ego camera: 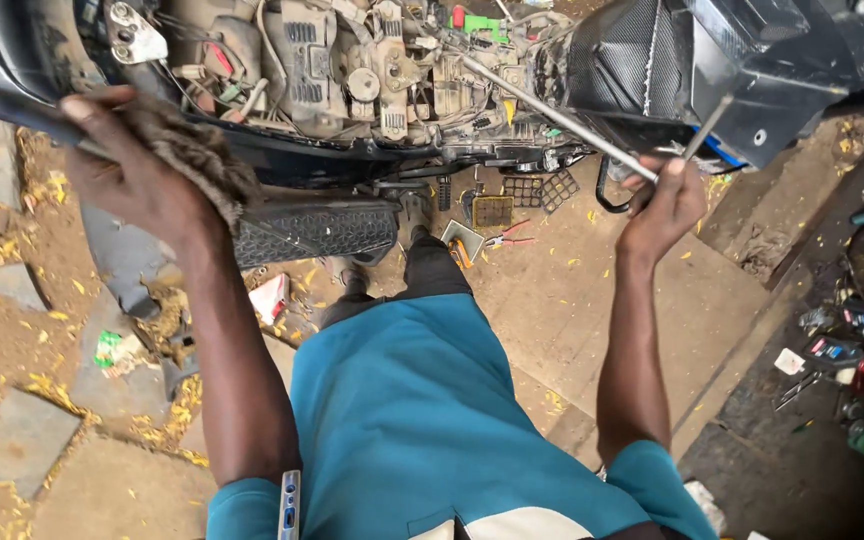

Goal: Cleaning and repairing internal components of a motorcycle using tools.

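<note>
Now your left hand (pixel 137 165) presses a fuzzy rag (pixel 197 150) on the scooter (pixel 352 90), and your right hand (pixel 664 200) is closed around a long T-handle wrench (pixel 552 110) reaching into the engine. Keep the wrench straight and turn slowly.
</note>
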